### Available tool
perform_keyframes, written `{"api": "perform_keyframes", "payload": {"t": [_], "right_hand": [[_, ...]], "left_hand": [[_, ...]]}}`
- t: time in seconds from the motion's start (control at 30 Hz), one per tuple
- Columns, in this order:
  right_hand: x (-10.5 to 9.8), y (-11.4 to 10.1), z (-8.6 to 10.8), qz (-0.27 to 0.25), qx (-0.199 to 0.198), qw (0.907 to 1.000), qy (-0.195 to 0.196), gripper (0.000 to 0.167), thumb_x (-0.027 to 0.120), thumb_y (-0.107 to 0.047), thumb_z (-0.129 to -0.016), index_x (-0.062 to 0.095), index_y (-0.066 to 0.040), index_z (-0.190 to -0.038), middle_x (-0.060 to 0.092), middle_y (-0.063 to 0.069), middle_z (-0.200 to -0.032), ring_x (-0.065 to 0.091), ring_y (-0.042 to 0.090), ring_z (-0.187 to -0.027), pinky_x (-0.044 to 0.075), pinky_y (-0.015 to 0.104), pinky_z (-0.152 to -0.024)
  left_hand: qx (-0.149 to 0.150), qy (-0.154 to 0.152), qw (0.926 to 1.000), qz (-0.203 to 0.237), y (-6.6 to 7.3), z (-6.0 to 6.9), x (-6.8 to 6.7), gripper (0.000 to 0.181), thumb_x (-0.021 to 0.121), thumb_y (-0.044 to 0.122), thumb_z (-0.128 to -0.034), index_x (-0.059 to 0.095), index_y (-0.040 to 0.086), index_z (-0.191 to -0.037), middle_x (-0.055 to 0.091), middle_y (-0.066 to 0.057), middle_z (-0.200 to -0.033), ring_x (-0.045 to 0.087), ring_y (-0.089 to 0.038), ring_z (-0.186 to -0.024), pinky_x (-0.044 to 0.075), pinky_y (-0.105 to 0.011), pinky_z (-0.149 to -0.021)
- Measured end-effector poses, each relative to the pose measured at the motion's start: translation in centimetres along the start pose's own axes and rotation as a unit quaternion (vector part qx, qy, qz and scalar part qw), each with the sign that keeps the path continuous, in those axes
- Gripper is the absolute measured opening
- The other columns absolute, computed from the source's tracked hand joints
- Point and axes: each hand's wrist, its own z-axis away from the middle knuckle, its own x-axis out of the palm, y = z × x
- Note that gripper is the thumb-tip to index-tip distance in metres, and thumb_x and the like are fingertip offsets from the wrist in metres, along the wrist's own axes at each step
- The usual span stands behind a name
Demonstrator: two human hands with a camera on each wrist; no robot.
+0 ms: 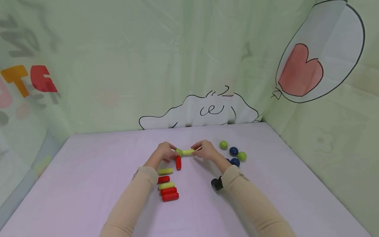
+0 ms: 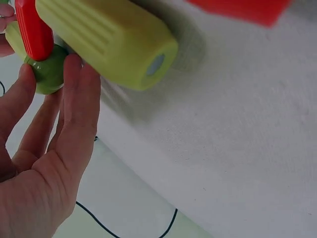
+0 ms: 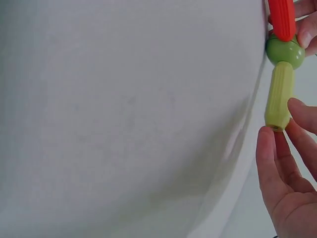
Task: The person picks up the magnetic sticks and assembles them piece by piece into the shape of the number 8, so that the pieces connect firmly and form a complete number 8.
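Note:
My left hand (image 1: 165, 152) (image 2: 54, 144) pinches a green ball (image 1: 179, 152) (image 2: 48, 74) (image 3: 285, 51) between thumb and fingers. From the ball a yellow-green stick (image 1: 188, 152) (image 3: 280, 96) points right and a red stick (image 1: 178, 163) (image 2: 35, 30) (image 3: 283, 19) points toward the front edge, both touching it. The fingers of my right hand (image 1: 206, 150) (image 3: 292, 168) hold the outer end of the yellow-green stick. Just in front of my left hand lies a loose yellow-green stick (image 1: 165, 171).
A column of red (image 1: 170, 197) and yellow-green sticks (image 1: 166, 186) lies left of centre. Right of my right hand are green (image 1: 223, 144) and dark blue balls (image 1: 233, 151). A black piece (image 1: 218, 183) lies beside my right sleeve. Curtains stand behind the table (image 1: 97, 171).

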Motion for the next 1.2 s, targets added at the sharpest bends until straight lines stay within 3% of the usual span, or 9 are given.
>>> {"api": "perform_keyframes", "payload": {"t": [0.17,0.43,0.87,1.2], "right_hand": [[-0.8,0.1,0.4,0.004,-0.002,1.0000,0.005,0.028,0.069,-0.010,-0.080,0.067,-0.004,-0.107,0.065,0.007,-0.099,0.059,0.017,-0.084,0.049,0.027,-0.070],[-2.7,0.6,1.5,0.038,-0.046,0.9979,0.023,0.031,0.068,-0.013,-0.082,0.065,-0.001,-0.110,0.065,0.011,-0.102,0.060,0.023,-0.090,0.049,0.031,-0.075],[-4.9,1.6,4.6,0.041,-0.093,0.9948,0.007,0.033,0.069,-0.015,-0.081,0.064,0.003,-0.108,0.064,0.015,-0.100,0.060,0.023,-0.086,0.049,0.029,-0.069],[-6.9,3.4,6.3,0.058,-0.102,0.9930,0.017,0.033,0.070,-0.016,-0.080,0.064,0.005,-0.105,0.063,0.018,-0.101,0.061,0.026,-0.087,0.050,0.035,-0.074]], "left_hand": [[0.006,0.003,1.0000,-0.007,0.2,0.1,0.1,0.034,0.065,0.014,-0.0851,0.061,0.005,-0.117,0.062,-0.009,-0.085,0.059,-0.017,-0.079,0.053,-0.028,-0.063],[0.009,0.007,0.9997,-0.022,0.3,0.1,0.3,0.034,0.065,0.015,-0.0853,0.061,0.006,-0.118,0.061,-0.008,-0.084,0.057,-0.017,-0.077,0.052,-0.027,-0.063],[0.016,0.008,0.9996,-0.023,-0.2,0.4,0.1,0.036,0.065,0.015,-0.0854,0.060,0.007,-0.120,0.061,-0.008,-0.085,0.058,-0.018,-0.079,0.052,-0.027,-0.064],[0.009,0.006,0.9997,-0.024,-0.2,0.5,0.1,0.036,0.065,0.016,-0.0855,0.060,0.009,-0.120,0.059,-0.008,-0.087,0.056,-0.018,-0.080,0.052,-0.027,-0.065]]}}
